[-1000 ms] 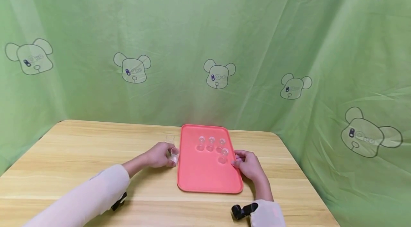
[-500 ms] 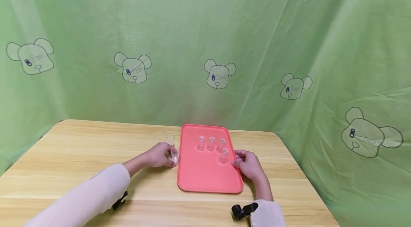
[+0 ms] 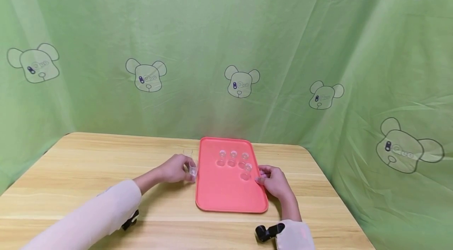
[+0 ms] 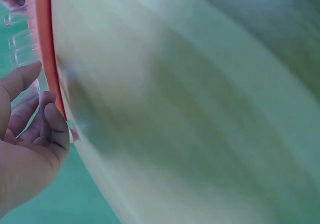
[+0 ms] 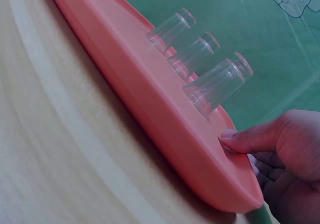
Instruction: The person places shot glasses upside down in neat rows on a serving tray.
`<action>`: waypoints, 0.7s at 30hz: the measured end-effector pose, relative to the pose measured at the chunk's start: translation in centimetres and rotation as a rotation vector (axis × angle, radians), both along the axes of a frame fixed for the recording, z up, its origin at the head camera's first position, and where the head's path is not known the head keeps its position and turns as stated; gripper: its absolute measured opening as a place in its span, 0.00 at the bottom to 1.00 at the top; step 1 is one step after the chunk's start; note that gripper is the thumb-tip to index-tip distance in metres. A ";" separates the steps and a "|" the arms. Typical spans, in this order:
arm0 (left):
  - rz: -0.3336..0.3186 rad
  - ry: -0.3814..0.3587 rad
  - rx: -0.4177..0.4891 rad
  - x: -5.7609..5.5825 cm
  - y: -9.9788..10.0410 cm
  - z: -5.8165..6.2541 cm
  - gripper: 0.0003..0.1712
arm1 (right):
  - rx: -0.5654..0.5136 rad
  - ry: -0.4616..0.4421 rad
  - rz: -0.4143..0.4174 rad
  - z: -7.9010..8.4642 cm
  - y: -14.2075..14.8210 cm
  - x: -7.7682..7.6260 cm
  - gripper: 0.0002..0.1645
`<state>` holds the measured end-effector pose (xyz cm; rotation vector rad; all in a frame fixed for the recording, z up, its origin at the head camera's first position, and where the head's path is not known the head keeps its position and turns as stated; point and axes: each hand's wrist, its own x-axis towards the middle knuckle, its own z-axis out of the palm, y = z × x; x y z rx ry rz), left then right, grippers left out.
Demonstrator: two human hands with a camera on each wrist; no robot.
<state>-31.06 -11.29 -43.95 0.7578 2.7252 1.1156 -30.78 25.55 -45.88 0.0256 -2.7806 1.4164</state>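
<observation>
A clear small cup (image 3: 192,170) is held between the thumb and fingers of my left hand (image 3: 175,169), tilted a little, right at the left rim of the red tray (image 3: 226,197). In the left wrist view the curled fingers partly hide that cup (image 4: 42,83). My right hand (image 3: 275,181) grips the tray's right rim; in the right wrist view the thumb (image 5: 250,139) lies over the rim and the fingers are outside it. Several clear cups stand upside down on the tray, one (image 3: 245,172) close to the right hand.
Another clear cup (image 3: 187,152) stands on the wooden table (image 3: 116,155) behind my left hand, left of the tray. A green curtain (image 3: 198,104) with printed bear heads hangs beyond the table's back edge and along both sides.
The cup in my left hand has tipped slightly, its mouth turning toward the fingers, and the hand has shifted a little. The right hand and the tray have not moved.
</observation>
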 end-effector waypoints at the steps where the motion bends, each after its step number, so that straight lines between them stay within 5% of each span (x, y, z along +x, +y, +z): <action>1: 0.000 0.009 -0.005 -0.1 0.0 0.1 0.14 | 0.001 0.003 0.000 0.0 0.0 0.0 0.26; 21: -0.038 0.092 0.021 -1.0 2.7 2.4 0.09 | -0.003 0.012 0.002 -0.3 0.1 -0.2 0.26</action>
